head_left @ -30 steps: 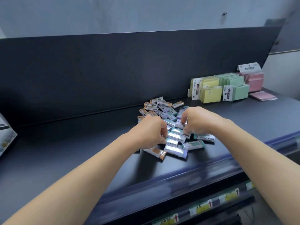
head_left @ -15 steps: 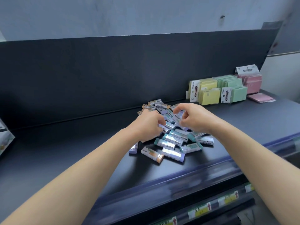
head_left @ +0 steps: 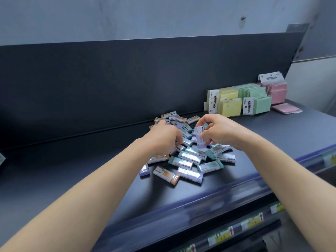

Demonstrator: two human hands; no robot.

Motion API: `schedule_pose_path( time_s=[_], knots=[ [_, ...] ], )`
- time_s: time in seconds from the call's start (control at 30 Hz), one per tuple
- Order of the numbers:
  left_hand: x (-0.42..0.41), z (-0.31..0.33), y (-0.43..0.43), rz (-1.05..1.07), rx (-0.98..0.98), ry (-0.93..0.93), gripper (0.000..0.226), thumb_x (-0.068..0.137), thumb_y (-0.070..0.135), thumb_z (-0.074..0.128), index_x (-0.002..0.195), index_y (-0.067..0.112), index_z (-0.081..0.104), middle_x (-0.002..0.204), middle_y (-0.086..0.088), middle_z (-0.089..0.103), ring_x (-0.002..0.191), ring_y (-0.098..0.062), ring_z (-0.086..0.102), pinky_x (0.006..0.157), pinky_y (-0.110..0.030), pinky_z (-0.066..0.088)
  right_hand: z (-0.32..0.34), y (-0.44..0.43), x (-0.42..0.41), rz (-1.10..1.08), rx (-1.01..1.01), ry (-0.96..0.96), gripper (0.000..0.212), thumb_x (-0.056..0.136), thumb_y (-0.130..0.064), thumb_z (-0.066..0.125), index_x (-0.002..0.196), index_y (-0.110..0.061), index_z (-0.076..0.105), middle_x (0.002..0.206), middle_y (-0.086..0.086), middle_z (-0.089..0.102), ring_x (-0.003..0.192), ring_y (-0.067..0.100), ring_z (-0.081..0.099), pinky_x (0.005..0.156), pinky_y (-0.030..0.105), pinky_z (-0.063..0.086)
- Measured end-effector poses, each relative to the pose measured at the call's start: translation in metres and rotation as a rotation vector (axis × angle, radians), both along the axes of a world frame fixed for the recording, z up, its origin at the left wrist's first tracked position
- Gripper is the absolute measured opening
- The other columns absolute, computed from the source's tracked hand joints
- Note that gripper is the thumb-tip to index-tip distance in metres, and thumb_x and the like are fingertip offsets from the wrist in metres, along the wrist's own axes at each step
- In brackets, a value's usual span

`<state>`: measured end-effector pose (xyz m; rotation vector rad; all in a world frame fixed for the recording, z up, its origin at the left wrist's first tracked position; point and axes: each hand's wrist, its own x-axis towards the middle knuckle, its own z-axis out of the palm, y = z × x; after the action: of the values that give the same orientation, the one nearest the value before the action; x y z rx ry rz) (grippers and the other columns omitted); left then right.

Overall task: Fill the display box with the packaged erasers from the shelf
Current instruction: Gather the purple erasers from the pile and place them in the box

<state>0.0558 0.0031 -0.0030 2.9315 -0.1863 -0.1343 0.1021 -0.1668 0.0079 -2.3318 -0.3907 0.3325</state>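
A loose pile of packaged erasers (head_left: pixel 189 159) in teal, purple and orange wrappers lies on the dark shelf (head_left: pixel 72 179). My right hand (head_left: pixel 220 132) is raised just above the pile and grips a few erasers (head_left: pixel 200 137), a purple one in front. My left hand (head_left: pixel 164 138) reaches down into the pile's left side with curled fingers; its fingertips are among the erasers and what they hold is hidden. No display box is in view.
Packs of yellow, green and pink sticky notes (head_left: pixel 245 100) stand at the back right against the dark back panel (head_left: pixel 127 84). The shelf's front rail (head_left: pixel 200 202) carries price labels below. A packet's corner shows at the far left edge.
My right hand has lifted off the pile with a few erasers gathered in its fingers. My left hand has shifted farther back into the pile.
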Motion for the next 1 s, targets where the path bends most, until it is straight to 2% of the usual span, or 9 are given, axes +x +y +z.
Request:
schedule_pose_path(
  time_s=[0.1, 0.27, 0.4, 0.5, 0.6, 0.67, 0.8, 0.9, 1.0],
  knots=[
    [0.0, 0.002, 0.001, -0.014, 0.005, 0.046, 0.047, 0.086, -0.008, 0.04, 0.117, 0.02, 0.061, 0.106, -0.001, 0.057, 0.112, -0.023, 0.038, 0.077, -0.032, 0.04, -0.001, 0.001, 0.002, -0.012, 0.009, -0.018, 0.027, 0.085, -0.002, 0.053, 0.106, -0.019, 0.055, 0.078, 0.012, 0.063, 0.067, 0.023, 0.052, 0.063, 0.036, 0.043],
    [0.004, -0.001, 0.008, -0.009, -0.014, 0.111, 0.036, 0.087, 0.001, 0.053, 0.117, 0.019, 0.061, 0.116, -0.007, 0.062, 0.121, -0.023, 0.031, 0.097, -0.043, 0.042, 0.0, 0.006, -0.001, -0.001, 0.034, -0.071, 0.04, 0.086, -0.003, 0.046, 0.115, -0.028, 0.055, 0.073, 0.003, 0.058, 0.065, 0.022, 0.051, 0.058, 0.032, 0.041],
    [0.003, -0.001, 0.013, 0.008, -0.115, 0.082, 0.02, 0.083, 0.005, 0.064, 0.094, 0.021, 0.061, 0.103, -0.006, 0.059, 0.113, -0.021, 0.037, 0.092, -0.044, 0.045, 0.001, 0.012, -0.003, 0.011, 0.019, -0.11, 0.035, 0.086, -0.005, 0.046, 0.109, -0.026, 0.06, 0.068, 0.001, 0.055, 0.06, 0.022, 0.047, 0.047, 0.025, 0.036],
    [0.002, -0.003, 0.018, -0.022, -0.177, 0.007, 0.022, 0.081, 0.006, 0.065, 0.076, 0.025, 0.056, 0.083, 0.005, 0.055, 0.095, -0.018, 0.046, 0.078, -0.033, 0.047, 0.003, 0.016, -0.002, -0.017, 0.061, -0.129, 0.024, 0.085, -0.008, 0.049, 0.103, -0.019, 0.058, 0.074, 0.003, 0.055, 0.056, 0.02, 0.045, 0.047, 0.026, 0.036],
    [-0.002, 0.002, 0.022, 0.024, -0.458, -0.098, 0.007, 0.084, 0.009, 0.064, 0.088, 0.014, 0.064, 0.077, 0.003, 0.059, 0.074, -0.015, 0.053, 0.063, -0.024, 0.045, 0.006, 0.021, -0.001, -0.053, 0.114, -0.172, 0.012, 0.083, -0.012, 0.053, 0.095, -0.015, 0.055, 0.08, 0.004, 0.055, 0.06, 0.018, 0.049, 0.049, 0.026, 0.035],
    [-0.006, 0.009, 0.029, 0.082, -0.631, -0.133, 0.013, 0.086, 0.008, 0.062, 0.098, 0.007, 0.067, 0.078, 0.001, 0.062, 0.068, -0.012, 0.055, 0.062, -0.02, 0.045, 0.007, 0.026, -0.001, -0.077, 0.152, -0.208, 0.007, 0.082, -0.014, 0.055, 0.088, -0.015, 0.054, 0.084, 0.008, 0.058, 0.065, 0.019, 0.052, 0.052, 0.026, 0.037],
    [-0.021, 0.017, 0.052, 0.184, -0.869, -0.09, 0.009, 0.089, 0.006, 0.061, 0.095, 0.007, 0.067, 0.071, 0.003, 0.062, 0.049, 0.003, 0.055, 0.051, -0.01, 0.042, 0.011, 0.047, -0.006, -0.092, 0.224, -0.251, 0.005, 0.079, -0.009, 0.057, 0.076, -0.013, 0.054, 0.072, 0.008, 0.063, 0.061, 0.019, 0.052, 0.054, 0.027, 0.041],
    [-0.036, 0.017, 0.073, 0.262, -0.933, -0.079, 0.008, 0.088, 0.008, 0.062, 0.084, 0.015, 0.062, 0.071, 0.003, 0.061, 0.059, -0.006, 0.054, 0.056, -0.018, 0.041, 0.014, 0.07, -0.01, -0.072, 0.262, -0.261, 0.012, 0.076, -0.006, 0.059, 0.069, -0.014, 0.056, 0.065, 0.005, 0.065, 0.065, 0.021, 0.06, 0.06, 0.031, 0.047],
    [-0.057, 0.02, 0.1, 0.352, -1.026, -0.1, 0.01, 0.087, 0.005, 0.062, 0.085, 0.013, 0.056, 0.072, -0.001, 0.059, 0.062, -0.011, 0.053, 0.056, -0.017, 0.043, 0.018, 0.102, -0.018, -0.014, 0.28, -0.242, 0.016, 0.074, -0.003, 0.061, 0.066, -0.015, 0.056, 0.062, 0.004, 0.064, 0.069, 0.027, 0.065, 0.066, 0.039, 0.055]
  ],
)
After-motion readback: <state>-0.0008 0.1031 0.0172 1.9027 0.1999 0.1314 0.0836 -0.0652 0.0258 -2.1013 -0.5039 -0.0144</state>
